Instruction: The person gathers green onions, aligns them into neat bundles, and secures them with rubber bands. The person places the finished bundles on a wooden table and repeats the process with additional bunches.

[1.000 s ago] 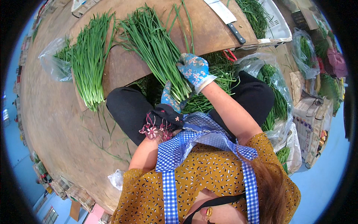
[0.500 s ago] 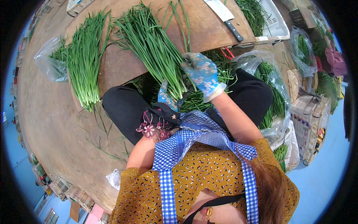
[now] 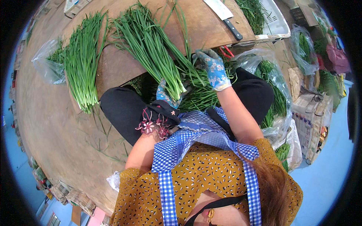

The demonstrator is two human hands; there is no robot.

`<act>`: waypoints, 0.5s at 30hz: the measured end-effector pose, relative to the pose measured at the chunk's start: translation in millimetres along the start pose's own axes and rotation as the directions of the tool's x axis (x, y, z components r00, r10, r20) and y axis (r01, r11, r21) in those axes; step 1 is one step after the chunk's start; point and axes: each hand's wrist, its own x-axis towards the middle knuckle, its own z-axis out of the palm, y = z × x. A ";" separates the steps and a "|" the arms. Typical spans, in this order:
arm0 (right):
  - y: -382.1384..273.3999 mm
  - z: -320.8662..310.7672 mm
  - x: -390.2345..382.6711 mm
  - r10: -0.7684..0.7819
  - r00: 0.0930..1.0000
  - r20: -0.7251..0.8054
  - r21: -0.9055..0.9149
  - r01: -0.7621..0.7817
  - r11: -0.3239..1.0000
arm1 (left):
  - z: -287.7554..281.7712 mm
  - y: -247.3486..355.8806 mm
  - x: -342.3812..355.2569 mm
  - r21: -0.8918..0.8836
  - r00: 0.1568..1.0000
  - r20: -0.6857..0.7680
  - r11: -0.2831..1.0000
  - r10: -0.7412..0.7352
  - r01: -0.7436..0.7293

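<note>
A thick bunch of garlic chives [image 3: 147,49] slants across the board, its pale cut ends toward me. My left hand [image 3: 166,95], in a blue flowered glove, is shut around the stems near those ends; its thumb shows on top and the other fingers are hidden beneath. My right hand [image 3: 215,69], in a matching soiled glove, is to the right of the bunch with bent fingers. A few chive leaves [image 3: 191,69] stray from the bunch to its fingers, which seem closed on them. Loose chives [image 3: 201,98] lie below, between my knees.
Another chive bunch [image 3: 83,62] lies on the left of the wooden board [image 3: 120,64], beside a plastic bag [image 3: 51,69]. A cleaver [image 3: 226,19] rests at the far right near a white crate [image 3: 277,22]. Red handles [image 3: 227,51] show at the board edge. Bagged chives [image 3: 277,92] stand at right.
My right hand has moved right, away from the bunch, and several leaves now spread from the bunch toward it. My left hand keeps its hold on the stems.
</note>
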 end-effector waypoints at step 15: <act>-10.6 -28.8 -96.2 -0.053 0.793 0.607 -0.425 0.380 0.822 | 25.3 -4.6 15.7 -0.002 0.837 0.517 0.977 -0.182 0.213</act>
